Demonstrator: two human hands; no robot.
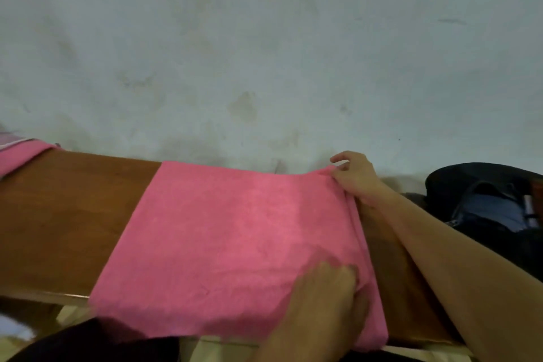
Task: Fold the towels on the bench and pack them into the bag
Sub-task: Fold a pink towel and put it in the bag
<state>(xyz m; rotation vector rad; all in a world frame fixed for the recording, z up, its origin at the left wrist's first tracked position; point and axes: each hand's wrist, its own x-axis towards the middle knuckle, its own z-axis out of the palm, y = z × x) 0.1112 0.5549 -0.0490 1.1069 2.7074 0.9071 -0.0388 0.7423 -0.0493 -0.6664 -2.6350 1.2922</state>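
Note:
A pink towel (229, 241) lies spread flat across the brown wooden bench (61, 220), its near edge hanging slightly over the front. My right hand (357, 178) pinches the towel's far right corner by the wall. My left hand (326, 297) grips the towel's right edge near the front of the bench. A dark bag (493, 209) with a blue open inside sits at the right end, beyond my right forearm.
More pink towel fabric (20, 153) lies at the bench's far left end, with a striped cloth behind it. A stained pale wall (264, 53) rises directly behind the bench. Dark clothing (97, 344) shows at the bottom edge.

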